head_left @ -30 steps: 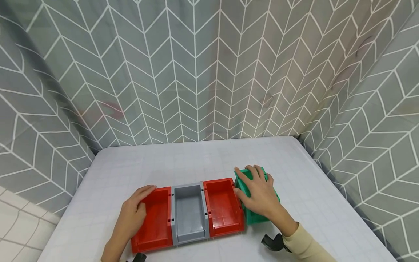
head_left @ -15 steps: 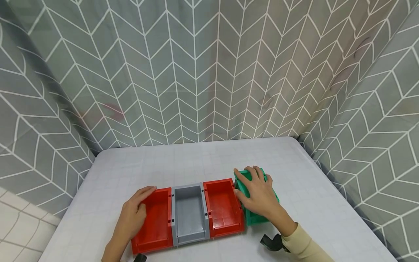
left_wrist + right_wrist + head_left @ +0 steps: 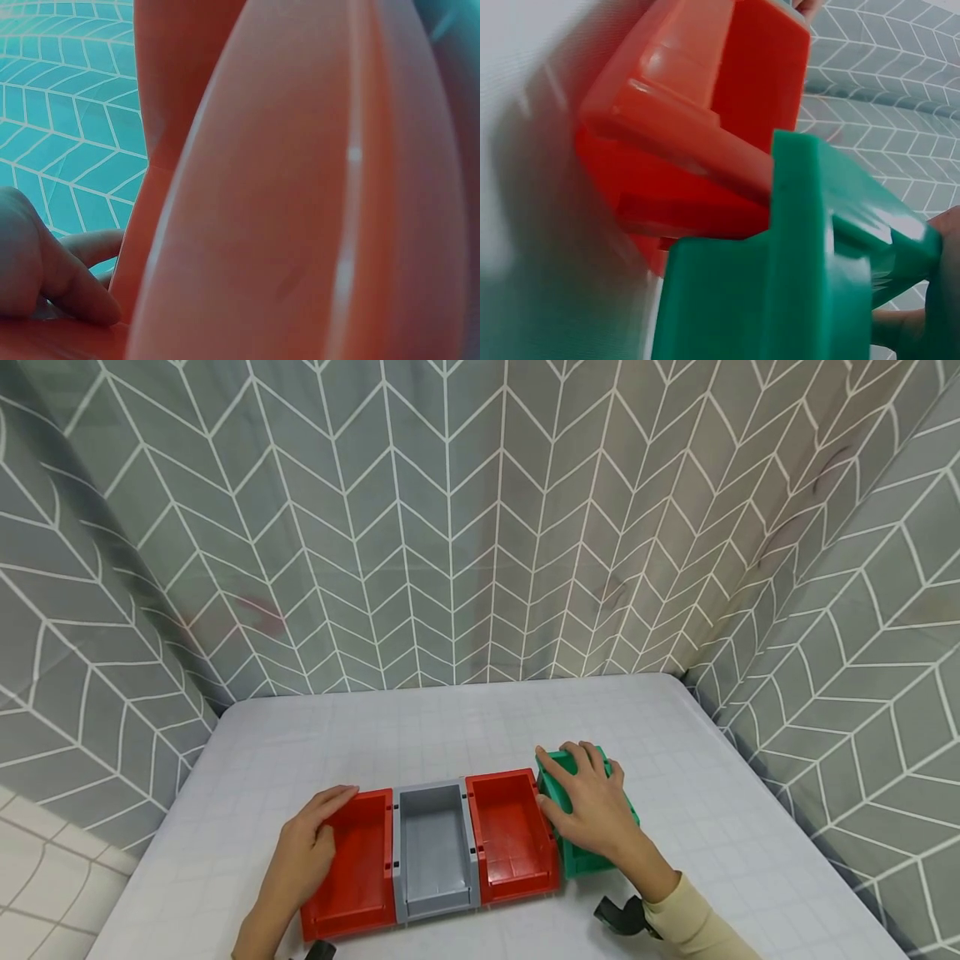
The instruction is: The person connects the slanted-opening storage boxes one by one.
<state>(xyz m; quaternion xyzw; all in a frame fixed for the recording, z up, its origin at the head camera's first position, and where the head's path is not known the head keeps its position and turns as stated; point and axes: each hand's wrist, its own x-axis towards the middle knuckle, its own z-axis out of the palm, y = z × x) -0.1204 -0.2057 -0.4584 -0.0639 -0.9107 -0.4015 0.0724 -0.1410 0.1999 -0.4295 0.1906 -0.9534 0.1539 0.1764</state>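
A row of bins stands on the white table: a left red bin, a grey bin and a second red bin. At the row's left end, my left hand grips the side wall of the left red bin, one finger reaching its far corner. My right hand spreads over a green bin and holds it by its walls, right beside the second red bin. In the right wrist view the green bin sits tilted against the red bin's side. The palm hides much of the green bin.
The white table has rounded far corners, and a grey patterned curtain hangs behind it and along the sides. A black wrist mount sits under the right wrist, and another black piece shows by the left wrist.
The hands and bins hold almost the same places. Only the right wrist and its black mount have shifted very slightly left.
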